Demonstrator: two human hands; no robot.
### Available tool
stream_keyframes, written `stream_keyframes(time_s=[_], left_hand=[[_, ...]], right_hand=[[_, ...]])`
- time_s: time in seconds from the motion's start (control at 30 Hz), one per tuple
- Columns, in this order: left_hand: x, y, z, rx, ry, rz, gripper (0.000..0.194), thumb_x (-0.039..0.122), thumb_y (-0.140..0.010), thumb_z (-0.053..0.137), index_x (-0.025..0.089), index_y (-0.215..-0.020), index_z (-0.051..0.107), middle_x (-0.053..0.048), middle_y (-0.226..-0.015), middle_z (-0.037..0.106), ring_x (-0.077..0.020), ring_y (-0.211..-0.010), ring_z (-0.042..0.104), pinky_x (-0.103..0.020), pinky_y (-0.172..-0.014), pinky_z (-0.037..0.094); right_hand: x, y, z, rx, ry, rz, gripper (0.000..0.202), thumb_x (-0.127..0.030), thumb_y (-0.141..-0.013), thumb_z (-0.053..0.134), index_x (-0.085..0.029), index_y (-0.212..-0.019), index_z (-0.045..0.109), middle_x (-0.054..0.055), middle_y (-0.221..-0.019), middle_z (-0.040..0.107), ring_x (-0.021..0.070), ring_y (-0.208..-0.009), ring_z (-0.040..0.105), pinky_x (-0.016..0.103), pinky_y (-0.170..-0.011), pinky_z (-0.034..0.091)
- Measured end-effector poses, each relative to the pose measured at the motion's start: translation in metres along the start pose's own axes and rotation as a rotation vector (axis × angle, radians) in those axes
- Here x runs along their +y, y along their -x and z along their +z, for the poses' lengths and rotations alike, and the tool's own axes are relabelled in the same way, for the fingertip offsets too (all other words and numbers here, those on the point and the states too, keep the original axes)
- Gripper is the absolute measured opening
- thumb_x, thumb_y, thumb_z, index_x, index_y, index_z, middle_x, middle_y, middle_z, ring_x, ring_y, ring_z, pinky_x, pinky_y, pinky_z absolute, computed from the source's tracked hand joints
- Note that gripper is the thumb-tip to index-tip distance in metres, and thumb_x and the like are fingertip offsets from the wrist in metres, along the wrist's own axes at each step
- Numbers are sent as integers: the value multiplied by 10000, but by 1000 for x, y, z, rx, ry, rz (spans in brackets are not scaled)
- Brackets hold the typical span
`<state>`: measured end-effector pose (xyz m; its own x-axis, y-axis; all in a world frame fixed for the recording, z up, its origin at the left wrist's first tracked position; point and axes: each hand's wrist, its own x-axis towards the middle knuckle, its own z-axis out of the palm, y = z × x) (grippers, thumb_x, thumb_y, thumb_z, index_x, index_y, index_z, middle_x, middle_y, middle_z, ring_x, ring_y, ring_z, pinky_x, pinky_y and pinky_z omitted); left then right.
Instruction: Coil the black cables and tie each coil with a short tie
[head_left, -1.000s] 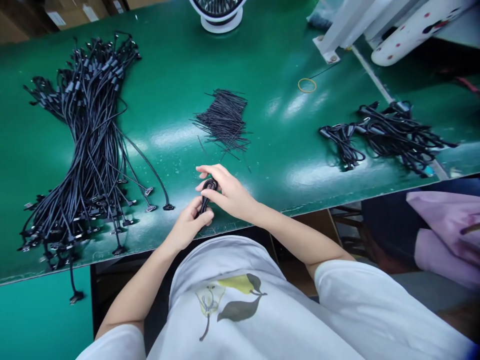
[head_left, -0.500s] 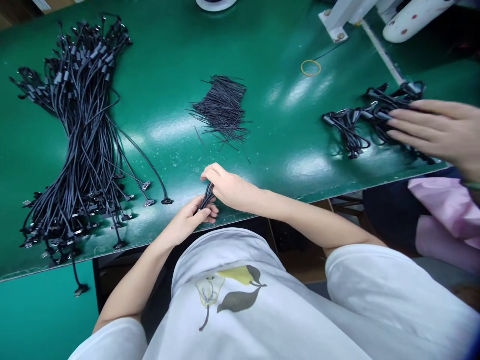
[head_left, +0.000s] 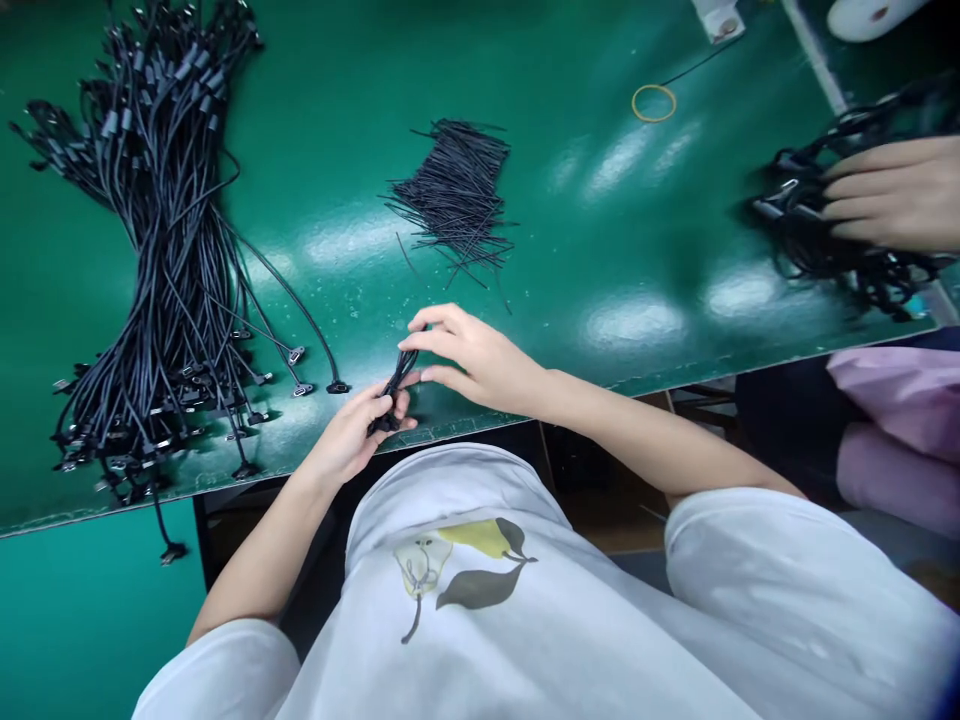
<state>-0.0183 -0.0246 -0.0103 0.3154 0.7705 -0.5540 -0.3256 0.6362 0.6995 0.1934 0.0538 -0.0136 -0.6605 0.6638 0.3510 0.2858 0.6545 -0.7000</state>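
Note:
A folded bundle of black cable is in my left hand, its fingers and thumb closed around the lower part near the table edge. My right hand is at the bundle's upper end, fingers apart and curved, with the fingertips at the top of the loops. Whether those fingertips touch the cable is hard to tell. Left of my hands lies a large bunch of loose black cables with connectors at both ends. Beyond my hands is a pile of short black ties.
At the right, another person's hand is over a heap of bundled black cables, blurred by motion. A yellow ring lies on the green table. A white bracket stands at the back right.
My right hand's fingers have spread from around the cable, and my left hand has tilted with it slightly leftward. The other person's hand has drawn the bundled cables to the right. The view has shifted.

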Motion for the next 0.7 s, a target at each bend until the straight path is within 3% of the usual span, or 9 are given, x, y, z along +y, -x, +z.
stream_keyframes(time_s=[0.17, 0.27, 0.33, 0.43, 0.57, 0.7], left_hand=[[-9, -9, 0, -115, -83, 75, 381, 324, -851, 617, 139, -1183, 630, 25, -679, 580, -102, -609, 520, -315, -831, 485], [-13, -14, 2, -110, -226, 183, 344, 362, -863, 659, 176, -1148, 607, 10, -760, 622, -116, -665, 565, -302, -805, 473], [-13, -15, 4, -79, -284, 235, 303, 405, -892, 635, 164, -1075, 633, 2, -749, 612, -124, -707, 568, -278, -772, 466], [-10, -13, 5, -56, -217, 229, 347, 455, -925, 570, 147, -1062, 653, 10, -684, 568, -114, -649, 530, -268, -715, 471], [-6, -12, 5, -51, -172, 186, 390, 471, -883, 623, 131, -1070, 660, 16, -662, 534, -104, -580, 488, -243, -594, 439], [-4, -13, 4, -69, -199, 169, 393, 473, -865, 647, 125, -1044, 679, 9, -669, 552, -104, -584, 513, -238, -586, 429]], right_hand=[[-4, -3, 8, 127, -33, 89, 242, -189, -935, 487, -170, -1145, 605, 76, -1038, 654, 187, -955, 582, 355, -868, 454], [-5, -9, 9, 132, 65, 69, 179, -207, -941, 482, -187, -974, 656, 55, -968, 680, 197, -923, 575, 383, -875, 404], [-5, -13, 8, 127, 102, 48, 183, -267, -944, 503, -191, -995, 662, 71, -1041, 677, 218, -982, 562, 409, -909, 380], [-5, -14, 4, 121, 41, 76, 224, -315, -930, 541, -178, -1080, 635, 96, -1136, 656, 225, -1043, 556, 396, -922, 393], [-8, -12, -1, 79, -139, 181, 141, -279, -915, 558, -167, -954, 634, 40, -895, 667, 150, -781, 581, 293, -766, 438], [-17, -14, -3, 74, -209, 225, 130, -276, -900, 570, -166, -925, 634, 21, -874, 660, 112, -696, 563, 248, -698, 417]])
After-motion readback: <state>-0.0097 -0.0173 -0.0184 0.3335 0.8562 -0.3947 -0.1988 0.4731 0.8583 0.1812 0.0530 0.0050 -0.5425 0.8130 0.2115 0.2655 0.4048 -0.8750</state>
